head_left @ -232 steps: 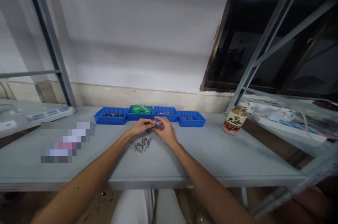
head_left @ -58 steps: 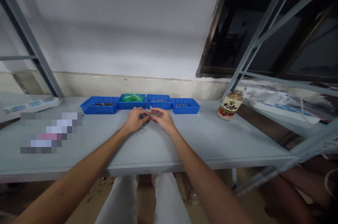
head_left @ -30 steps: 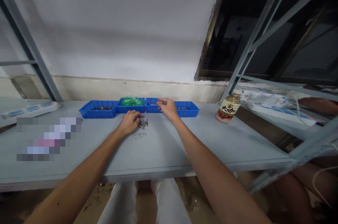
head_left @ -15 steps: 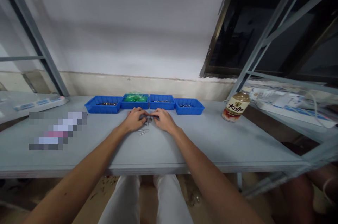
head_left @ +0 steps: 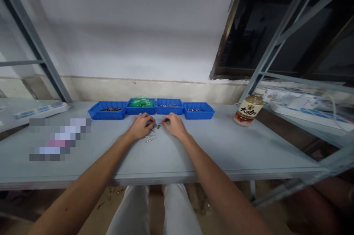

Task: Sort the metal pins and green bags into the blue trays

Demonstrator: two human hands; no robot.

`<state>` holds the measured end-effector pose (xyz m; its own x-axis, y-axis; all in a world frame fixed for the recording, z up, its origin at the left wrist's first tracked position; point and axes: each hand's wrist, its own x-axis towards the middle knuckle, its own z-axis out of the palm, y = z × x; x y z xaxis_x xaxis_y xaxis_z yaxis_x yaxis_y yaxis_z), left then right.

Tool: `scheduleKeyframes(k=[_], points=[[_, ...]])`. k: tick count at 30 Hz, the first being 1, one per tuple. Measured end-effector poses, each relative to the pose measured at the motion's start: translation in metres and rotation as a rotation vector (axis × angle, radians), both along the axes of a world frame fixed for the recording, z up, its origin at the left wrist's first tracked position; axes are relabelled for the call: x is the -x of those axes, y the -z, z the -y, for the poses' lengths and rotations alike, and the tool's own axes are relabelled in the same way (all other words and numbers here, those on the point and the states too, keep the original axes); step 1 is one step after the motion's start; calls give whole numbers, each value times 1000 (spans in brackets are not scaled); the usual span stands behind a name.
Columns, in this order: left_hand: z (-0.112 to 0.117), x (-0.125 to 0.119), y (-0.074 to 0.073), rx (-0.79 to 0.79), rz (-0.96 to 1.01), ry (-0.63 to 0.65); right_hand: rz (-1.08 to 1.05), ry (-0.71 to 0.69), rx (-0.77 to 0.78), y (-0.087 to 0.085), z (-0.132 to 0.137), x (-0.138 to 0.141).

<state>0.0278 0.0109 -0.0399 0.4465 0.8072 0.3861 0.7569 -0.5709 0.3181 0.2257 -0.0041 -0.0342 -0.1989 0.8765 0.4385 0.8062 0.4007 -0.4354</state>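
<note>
Four blue trays (head_left: 107,115) line the back of the table (head_left: 226,150), each with small parts in it, so I'd judge plenty is left to do. A few metal parts (head_left: 158,126) lie between the left hand (head_left: 141,125) and right hand (head_left: 174,124), slim pins (head_left: 151,140) just nearer the person. Fingers curl inward on both; whether either pinches a piece, or any is finished, I can't tell.
</note>
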Motion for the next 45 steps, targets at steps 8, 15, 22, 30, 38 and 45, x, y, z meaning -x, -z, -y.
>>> scheduleKeyframes(k=[8,15,22,30,38,45], points=[[0,-1,0,-6,14,-41,-54,3,11,2,-4,-3],[0,0,1,-5,16,-53,-49,16,2,4,-4,-3],[-1,0,0,-6,22,-34,-72,-35,21,6,-7,-5],[3,-1,-4,22,20,3,-189,-129,23,3,-4,-3],[14,-5,-11,28,40,-86,-434,-170,108,6,-7,-4],[16,-6,-12,16,53,-91,-553,-177,127,8,-6,-2]])
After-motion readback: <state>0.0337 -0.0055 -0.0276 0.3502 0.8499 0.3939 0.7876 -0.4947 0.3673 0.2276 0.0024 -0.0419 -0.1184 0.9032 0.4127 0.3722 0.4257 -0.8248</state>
